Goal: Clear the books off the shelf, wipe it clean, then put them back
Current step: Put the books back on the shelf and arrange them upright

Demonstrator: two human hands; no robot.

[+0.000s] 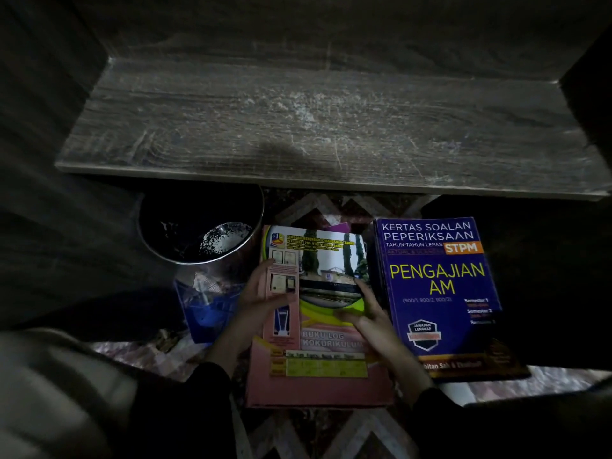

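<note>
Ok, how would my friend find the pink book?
Find the long grey wooden shelf across the top. Below its front edge two books lie side by side; the pink book is the left one, touched by the left hand and right hand. Its cover shows a building photo and lime-green curves, unlike the dark blue book with yellow lettering beside it.

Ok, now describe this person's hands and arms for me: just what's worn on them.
The left hand and the right hand are both bare, with no gloves. Long dark sleeves, seemingly black, cover the arms down to the wrists: the left sleeve and the right sleeve. No ring, watch or bracelet shows, though the picture is dim.
</note>
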